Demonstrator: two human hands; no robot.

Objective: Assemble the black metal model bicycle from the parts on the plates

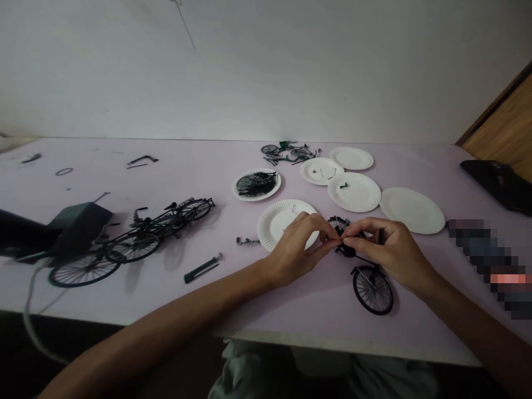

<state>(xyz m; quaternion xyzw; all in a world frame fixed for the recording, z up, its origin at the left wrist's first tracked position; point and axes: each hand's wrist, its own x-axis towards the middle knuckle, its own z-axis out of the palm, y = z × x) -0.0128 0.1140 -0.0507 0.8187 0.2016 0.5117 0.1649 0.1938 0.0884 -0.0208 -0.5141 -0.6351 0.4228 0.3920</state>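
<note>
A black model bicycle [373, 290] is between my hands, one spoked wheel towards me and the other partly covered at the far end. Thumb and fingers of my left hand [301, 244] are closed in a pinch at the middle of its frame. From the other side, my right hand [386, 246] pinches at the same spot, and the fingertips of both hands almost meet. Whatever small part lies between the fingertips is hidden. Under my left hand, a white paper plate [274, 224] holds thin wire-like pieces.
Two joined-looking model bicycles [133, 246] stand left, beside a dark box-like object [78, 224]. A green-black tool-like piece [203, 268] lies nearer. Further back are a plate [236, 189] of black parts, loose bicycle parts [288, 152] and other paper plates [411, 210]. A black object [496, 183] lies right.
</note>
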